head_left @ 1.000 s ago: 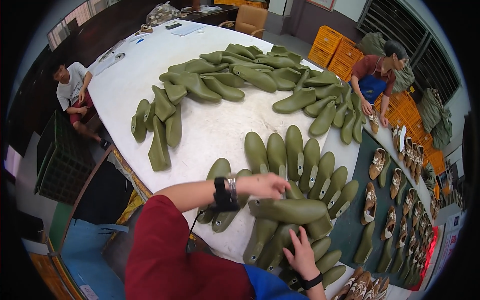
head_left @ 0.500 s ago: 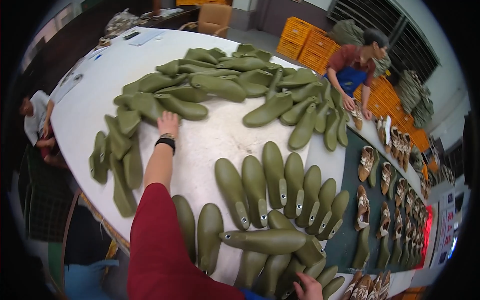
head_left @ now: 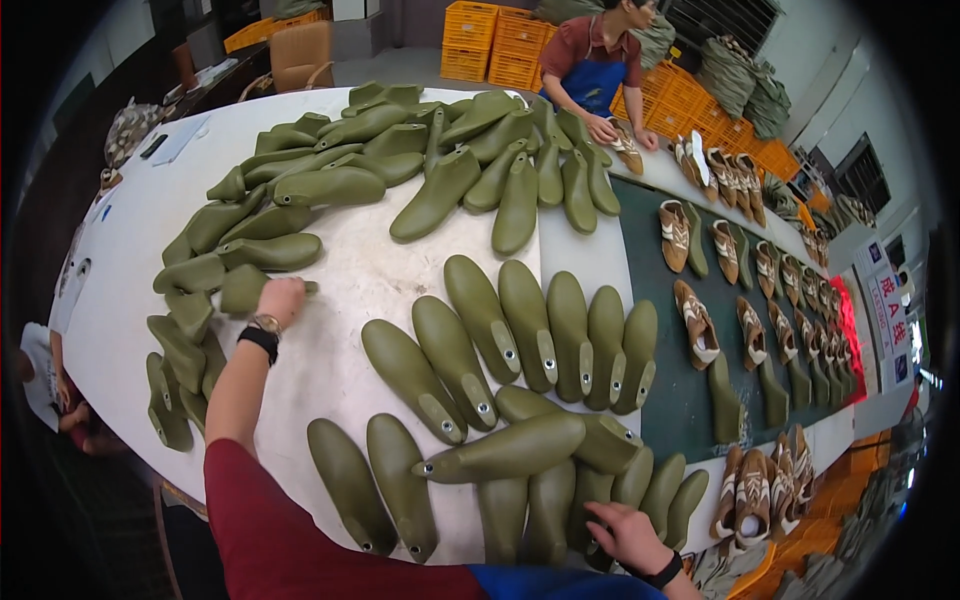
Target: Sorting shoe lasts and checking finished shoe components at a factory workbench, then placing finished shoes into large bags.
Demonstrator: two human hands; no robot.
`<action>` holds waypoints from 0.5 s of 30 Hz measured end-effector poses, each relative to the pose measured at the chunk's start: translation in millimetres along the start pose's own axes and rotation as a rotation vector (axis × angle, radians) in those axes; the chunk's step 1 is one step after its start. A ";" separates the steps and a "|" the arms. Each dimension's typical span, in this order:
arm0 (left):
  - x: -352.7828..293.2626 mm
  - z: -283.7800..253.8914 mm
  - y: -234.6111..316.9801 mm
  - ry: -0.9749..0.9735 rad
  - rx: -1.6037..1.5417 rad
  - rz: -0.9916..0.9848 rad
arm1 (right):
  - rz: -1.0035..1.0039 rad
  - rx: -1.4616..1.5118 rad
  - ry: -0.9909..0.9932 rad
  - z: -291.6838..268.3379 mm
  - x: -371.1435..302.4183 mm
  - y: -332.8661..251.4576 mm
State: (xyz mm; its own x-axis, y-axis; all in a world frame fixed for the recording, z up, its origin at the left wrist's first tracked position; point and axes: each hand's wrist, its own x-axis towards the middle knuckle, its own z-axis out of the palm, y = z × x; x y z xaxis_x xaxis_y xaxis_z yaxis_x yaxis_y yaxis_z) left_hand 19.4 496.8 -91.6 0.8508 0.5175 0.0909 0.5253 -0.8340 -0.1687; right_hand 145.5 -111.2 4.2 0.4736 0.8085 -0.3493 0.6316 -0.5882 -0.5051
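My left hand reaches over the left of the white table, its fingers closed round a green shoe last. One end of that last pokes out to the right of my knuckles. At the lower right, my right hand has its fingers apart and rests against the upright lasts there; it grips nothing that I can see. Beside it, one last lies crosswise over a lined-up group. Two lasts lie side by side left of it, and a fanned row is just beyond.
A loose heap of lasts curves along the table's far and left side. Brown-and-white shoes stand with lasts on a dark green surface at the right. Across the table, a co-worker in a blue apron handles a shoe. Orange crates are stacked behind.
My left hand has closed on a last beside the heap; before, it reached with fingers stretched. The view has swung to the right, and more of my right hand shows.
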 end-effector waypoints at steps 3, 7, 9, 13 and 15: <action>-23.4 -44.8 44.8 0.214 -0.312 0.056 | -0.153 0.040 0.162 6.0 -11.4 -0.6; -37.8 -122.3 53.9 0.325 -0.806 -0.304 | -0.223 0.065 0.233 7.9 -34.1 0.9; -58.5 -148.1 64.8 0.301 -1.549 -0.410 | -0.280 0.082 0.308 7.4 -42.4 2.7; -102.2 -182.1 105.4 0.383 -2.026 -0.206 | -0.328 0.159 0.348 4.8 -44.1 2.1; -118.2 -197.9 137.6 0.315 -2.162 -0.181 | -0.213 0.584 0.254 5.3 -38.7 -2.3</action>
State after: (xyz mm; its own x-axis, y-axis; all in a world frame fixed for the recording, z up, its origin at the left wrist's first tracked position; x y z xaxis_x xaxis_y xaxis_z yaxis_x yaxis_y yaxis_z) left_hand -6.6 283.1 68.6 0.6608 0.7402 0.1239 -0.4126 0.2204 0.8838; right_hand 122.4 -141.0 14.6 0.5500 0.8345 -0.0340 0.3252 -0.2515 -0.9116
